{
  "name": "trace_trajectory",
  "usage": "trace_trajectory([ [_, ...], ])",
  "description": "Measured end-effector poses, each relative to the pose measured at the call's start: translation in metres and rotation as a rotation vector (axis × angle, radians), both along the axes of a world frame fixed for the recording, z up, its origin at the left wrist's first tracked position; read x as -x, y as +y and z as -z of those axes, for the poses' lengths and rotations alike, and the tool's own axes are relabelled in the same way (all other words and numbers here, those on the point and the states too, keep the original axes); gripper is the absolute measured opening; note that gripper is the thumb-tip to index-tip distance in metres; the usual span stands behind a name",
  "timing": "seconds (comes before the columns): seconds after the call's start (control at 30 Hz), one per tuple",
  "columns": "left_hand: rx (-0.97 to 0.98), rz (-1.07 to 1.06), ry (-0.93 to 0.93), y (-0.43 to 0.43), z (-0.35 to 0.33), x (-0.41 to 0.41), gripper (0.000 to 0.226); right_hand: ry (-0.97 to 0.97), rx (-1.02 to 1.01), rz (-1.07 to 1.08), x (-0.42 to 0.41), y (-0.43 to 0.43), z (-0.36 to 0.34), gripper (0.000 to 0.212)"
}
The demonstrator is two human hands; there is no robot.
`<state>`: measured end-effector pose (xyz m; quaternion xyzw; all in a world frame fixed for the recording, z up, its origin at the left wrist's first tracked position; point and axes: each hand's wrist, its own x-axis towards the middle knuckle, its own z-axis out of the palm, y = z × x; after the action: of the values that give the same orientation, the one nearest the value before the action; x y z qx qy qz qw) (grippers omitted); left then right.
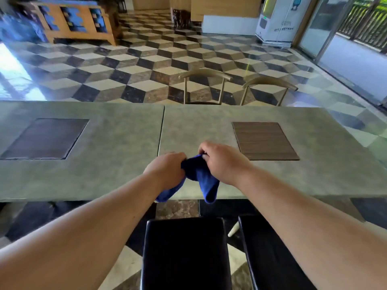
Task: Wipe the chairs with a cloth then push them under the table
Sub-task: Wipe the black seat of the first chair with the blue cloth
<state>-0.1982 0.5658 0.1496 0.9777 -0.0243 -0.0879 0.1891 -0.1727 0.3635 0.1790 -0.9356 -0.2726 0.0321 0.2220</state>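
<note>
**Cloth gathered over the table edge, chairs not yet wiped**

We held the blue cloth point(199, 176) between both hands, above the near edge of the grey table point(117, 143). Our left hand point(167, 170) was closed around one end, and a tail of fabric hung out below it past the table's lip. Our right hand point(222, 162) pinched the other end, fingers curled over the bunched top, with a second fold drooping beneath. Both grips were closed on the cloth; neither hand was free. We judged that the cloth was held this way to be folded or bunched into a pad for wiping, since it hung loose and uneven rather than flat.

Directly below us stood two chairs with black seats, the left seat point(186, 254) and the right seat point(270, 258), side by side and drawn out from the table, clear of its edge. That left their tops open to the cloth. Across the table two more chairs showed only their curved wooden backs point(206, 73) point(270, 82), their seats hidden behind the tabletop.

Two dark square insets, one on the left point(45, 138) and one on the right point(265, 141), sat in the tabletop, well apart from our hands. By our reading, the wiping had not begun and no near chair was pushed in.
</note>
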Motion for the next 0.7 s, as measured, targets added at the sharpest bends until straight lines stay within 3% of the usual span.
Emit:
trace_trajectory([
  [0.17,-0.147,0.055,-0.004,0.055,0.01,0.03,0.006,-0.026,0.197,-0.059,0.012,0.025,0.015,0.013],
  [0.37,-0.279,0.058,0.087,0.079,0.043,0.05,0.011,0.055,0.397,-0.172,0.013,0.035,0.061,0.022],
  [0.7,-0.306,0.043,0.132,0.076,0.183,0.079,0.012,0.167,0.423,-0.217,0.023,0.023,0.204,0.027],
])
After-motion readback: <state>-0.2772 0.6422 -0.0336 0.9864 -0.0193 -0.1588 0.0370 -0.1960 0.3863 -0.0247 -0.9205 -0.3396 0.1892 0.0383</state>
